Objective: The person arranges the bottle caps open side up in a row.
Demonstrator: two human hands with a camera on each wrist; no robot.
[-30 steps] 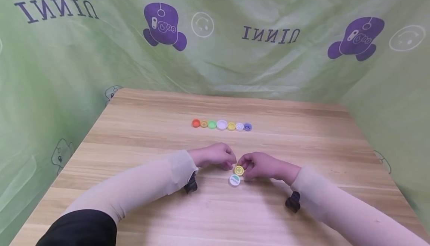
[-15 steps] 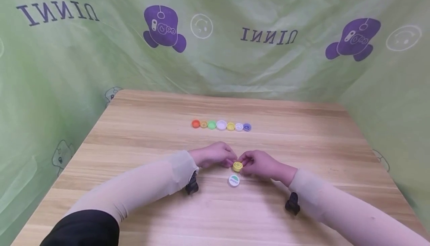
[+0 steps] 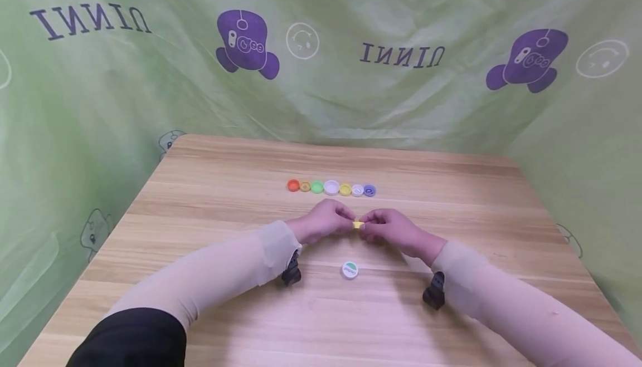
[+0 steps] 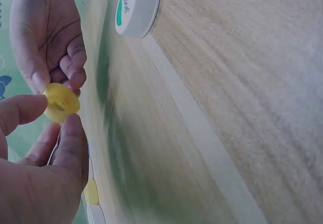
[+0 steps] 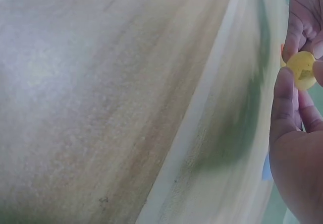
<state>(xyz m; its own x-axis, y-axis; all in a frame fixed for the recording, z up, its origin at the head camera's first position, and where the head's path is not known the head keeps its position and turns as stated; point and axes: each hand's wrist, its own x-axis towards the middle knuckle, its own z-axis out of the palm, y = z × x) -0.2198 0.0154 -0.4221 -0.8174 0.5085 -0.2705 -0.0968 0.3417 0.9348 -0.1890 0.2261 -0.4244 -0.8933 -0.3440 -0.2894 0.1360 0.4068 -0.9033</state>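
Note:
Between both hands a yellow bottle cap (image 3: 357, 225) is held off the table, its round face showing in the left wrist view. My left hand (image 3: 325, 222) pinches one side with thumb and fingertips. From the other side my right hand (image 3: 396, 232) pinches it too, thumb and fingers bent, as the right wrist view shows. A white bottle cap (image 3: 350, 270) with a green mark and printed letters lies on the table, nearer to me than the hands, and neither touches it.
Farther back is a side-by-side row of bottle caps: orange-red (image 3: 293, 185), small dark yellow (image 3: 305, 186), green (image 3: 317, 187), large white (image 3: 331, 187), yellow (image 3: 345, 189), smaller white (image 3: 358, 190) and blue (image 3: 369, 190). A green printed curtain (image 3: 331, 94) hangs behind the wooden table (image 3: 225, 200).
The yellow cap, earlier down near the white cap, has been lifted and moved away from me toward the row, tipping onto its edge. Both hands have moved with it.

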